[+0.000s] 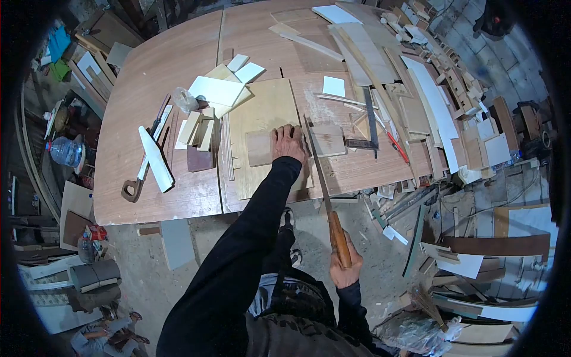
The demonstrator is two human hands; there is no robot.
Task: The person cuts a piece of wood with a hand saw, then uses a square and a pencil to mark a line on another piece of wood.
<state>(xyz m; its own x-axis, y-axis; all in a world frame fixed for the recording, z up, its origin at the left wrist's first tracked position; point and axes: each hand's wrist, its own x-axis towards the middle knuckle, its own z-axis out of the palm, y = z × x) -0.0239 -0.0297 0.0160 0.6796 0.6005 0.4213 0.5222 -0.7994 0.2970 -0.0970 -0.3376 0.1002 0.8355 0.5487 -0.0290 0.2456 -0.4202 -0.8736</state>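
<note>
Marks on the square (374,122) are too small to read, and so is any print on the water bottle (65,152) far out at 9 o'clock. Directions are taken from the left hand (288,143), with 12 toward the far side of the table (160,71).

The left hand lies on top of the plank (259,149), its fingers side by side and slightly bent, pointing toward 12; the thumb is hidden, and I cannot tell whether the fingertips hook over the far edge. At 5 o'clock the right hand (348,265) has its fingers closed around the orange-brown wooden handle of the saw (322,178). The blade runs up toward 12, crossing the plank just beside the left hand; I cannot tell how deep the teeth sit.

The plank is pale brown and flat, lying lengthwise from 9 to 3 o'clock, partly on a yellowish plywood sheet (262,104). Its 3 o'clock end shows a darker patch.

The square lies at 3 o'clock, near the plank's end, with a red-handled tool (397,147) beyond it. A small white piece (333,86) lies at 1 o'clock, and a larger white panel (215,91) at 10. A second saw (132,189), with a brown handle, rests between 8 and 9 o'clock, near a white strip (156,159).
</note>
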